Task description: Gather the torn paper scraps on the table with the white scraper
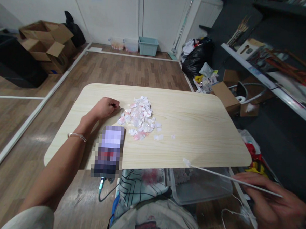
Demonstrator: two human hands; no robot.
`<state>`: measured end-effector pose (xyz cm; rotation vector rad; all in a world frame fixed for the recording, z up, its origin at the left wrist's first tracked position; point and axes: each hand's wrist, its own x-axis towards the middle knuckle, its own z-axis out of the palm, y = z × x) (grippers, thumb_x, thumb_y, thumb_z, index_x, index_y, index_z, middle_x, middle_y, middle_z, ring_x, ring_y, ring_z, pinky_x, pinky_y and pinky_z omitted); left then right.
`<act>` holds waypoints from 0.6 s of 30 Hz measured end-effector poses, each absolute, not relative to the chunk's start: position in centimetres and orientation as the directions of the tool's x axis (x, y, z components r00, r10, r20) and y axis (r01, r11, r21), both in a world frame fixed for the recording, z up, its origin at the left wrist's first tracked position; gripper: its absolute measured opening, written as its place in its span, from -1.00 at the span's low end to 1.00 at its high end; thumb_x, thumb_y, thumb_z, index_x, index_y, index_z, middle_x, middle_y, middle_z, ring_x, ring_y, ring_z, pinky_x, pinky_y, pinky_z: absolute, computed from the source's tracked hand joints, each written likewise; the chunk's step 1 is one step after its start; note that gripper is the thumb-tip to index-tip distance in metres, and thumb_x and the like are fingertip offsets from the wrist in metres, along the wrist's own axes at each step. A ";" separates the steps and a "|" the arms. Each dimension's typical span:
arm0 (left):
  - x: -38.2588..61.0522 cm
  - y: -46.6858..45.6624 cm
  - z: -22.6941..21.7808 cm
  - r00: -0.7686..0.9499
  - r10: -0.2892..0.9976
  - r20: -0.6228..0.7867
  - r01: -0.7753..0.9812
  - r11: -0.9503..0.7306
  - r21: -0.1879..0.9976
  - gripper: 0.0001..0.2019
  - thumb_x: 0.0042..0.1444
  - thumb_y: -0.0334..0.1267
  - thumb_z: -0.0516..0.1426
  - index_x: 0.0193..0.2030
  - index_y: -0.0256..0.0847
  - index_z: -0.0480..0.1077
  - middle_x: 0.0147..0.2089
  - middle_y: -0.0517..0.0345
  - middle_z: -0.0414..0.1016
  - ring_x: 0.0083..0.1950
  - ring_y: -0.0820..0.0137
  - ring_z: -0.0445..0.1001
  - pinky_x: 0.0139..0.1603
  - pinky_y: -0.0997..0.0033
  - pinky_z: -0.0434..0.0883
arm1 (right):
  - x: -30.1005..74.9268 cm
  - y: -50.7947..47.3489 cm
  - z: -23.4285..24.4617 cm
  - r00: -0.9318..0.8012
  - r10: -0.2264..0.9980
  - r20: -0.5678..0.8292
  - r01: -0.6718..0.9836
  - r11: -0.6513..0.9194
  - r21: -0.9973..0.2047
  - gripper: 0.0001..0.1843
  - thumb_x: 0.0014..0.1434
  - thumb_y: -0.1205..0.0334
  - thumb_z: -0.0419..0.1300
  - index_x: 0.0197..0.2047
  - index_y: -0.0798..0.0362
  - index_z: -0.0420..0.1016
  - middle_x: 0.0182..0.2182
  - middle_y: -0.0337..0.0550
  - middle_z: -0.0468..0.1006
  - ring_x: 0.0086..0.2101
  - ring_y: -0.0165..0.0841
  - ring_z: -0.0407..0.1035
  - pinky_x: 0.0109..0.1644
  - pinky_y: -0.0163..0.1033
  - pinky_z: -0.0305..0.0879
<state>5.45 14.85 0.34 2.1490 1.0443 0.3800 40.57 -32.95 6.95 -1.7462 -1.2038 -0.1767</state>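
My left hand rests on the pale wooden table with its fingers curled in; whatever they may hold is hidden. Just right of it lies a loose pile of small white and pinkish paper or plastic pieces. My right hand, slightly blurred, grips a thin white stick beyond the table's front right corner. At the stick's far tip is a small whitish piece, by the front edge. Below that edge sits a clear plastic container with some white bits inside.
A phone with a cable lies near the front left of the table, its screen pixelated. Cardboard boxes stand on the floor at left. At right are a black bag, an open carton and a cluttered shelf.
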 end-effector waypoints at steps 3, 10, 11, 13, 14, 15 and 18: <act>5.5 14.8 0.4 0.629 0.776 -0.043 0.569 -0.422 0.706 -0.85 -0.35 -0.23 0.09 -0.64 -0.03 0.13 -0.64 0.23 0.14 -0.46 0.35 0.12 -0.33 0.24 0.03 | 40.3 -32.8 7.3 0.499 0.644 0.579 0.773 -0.029 -0.634 -0.78 0.09 0.42 0.42 -0.47 -0.11 0.77 -0.51 -0.18 0.77 -0.57 -0.15 0.66 -0.44 -0.16 0.60; 5.7 14.6 0.5 0.617 0.786 -0.041 0.581 -0.419 0.698 -0.86 -0.38 -0.23 0.07 -0.64 -0.02 0.11 -0.63 0.22 0.12 -0.46 0.35 0.11 -0.30 0.21 0.04 | 40.7 -33.1 6.7 0.588 0.593 0.550 0.716 -0.066 -0.695 -0.85 0.04 0.34 0.49 -0.51 -0.11 0.79 -0.51 -0.11 0.78 -0.54 -0.07 0.67 -0.36 -0.05 0.65; 5.7 14.5 0.6 0.615 0.787 -0.041 0.581 -0.418 0.698 -0.86 -0.37 -0.24 0.07 -0.64 -0.03 0.11 -0.63 0.22 0.13 -0.46 0.35 0.12 -0.30 0.21 0.05 | 40.7 -33.1 6.5 0.591 0.585 0.555 0.716 -0.064 -0.695 -0.84 0.03 0.34 0.49 -0.51 -0.11 0.79 -0.51 -0.12 0.77 -0.55 -0.07 0.67 -0.37 -0.05 0.65; 5.7 14.5 0.5 0.613 0.789 -0.044 0.582 -0.413 0.700 -0.86 -0.35 -0.24 0.08 -0.64 -0.04 0.12 -0.62 0.22 0.16 -0.46 0.35 0.14 -0.30 0.22 0.06 | 40.8 -32.9 6.3 0.591 0.587 0.553 0.717 -0.068 -0.693 -0.84 0.02 0.35 0.49 -0.51 -0.12 0.79 -0.51 -0.13 0.77 -0.55 -0.07 0.67 -0.41 -0.06 0.62; 5.7 14.5 0.5 0.612 0.789 -0.046 0.583 -0.411 0.701 -0.87 -0.33 -0.25 0.08 -0.64 -0.04 0.13 -0.62 0.21 0.17 -0.46 0.35 0.14 -0.30 0.23 0.06 | 40.7 -32.7 6.3 0.588 0.589 0.555 0.721 -0.070 -0.690 -0.84 0.03 0.35 0.49 -0.51 -0.12 0.79 -0.51 -0.13 0.77 -0.56 -0.07 0.67 -0.43 -0.08 0.61; 5.7 14.5 0.5 0.613 0.789 -0.049 0.584 -0.410 0.700 -0.87 -0.32 -0.25 0.08 -0.64 -0.04 0.13 -0.62 0.21 0.17 -0.46 0.35 0.15 -0.30 0.23 0.06 | 40.6 -32.6 6.3 0.589 0.589 0.554 0.721 -0.073 -0.690 -0.84 0.03 0.34 0.49 -0.51 -0.12 0.79 -0.51 -0.12 0.77 -0.56 -0.07 0.67 -0.45 -0.09 0.59; 5.7 14.6 0.5 0.617 0.785 -0.050 0.588 -0.418 0.693 -0.87 -0.31 -0.25 0.09 -0.64 -0.05 0.14 -0.63 0.22 0.16 -0.47 0.36 0.14 -0.30 0.24 0.06 | 40.2 -32.1 6.4 0.601 0.589 0.540 0.709 -0.080 -0.701 -0.84 0.03 0.35 0.47 -0.50 -0.10 0.79 -0.51 -0.12 0.76 -0.55 -0.09 0.66 -0.46 -0.12 0.57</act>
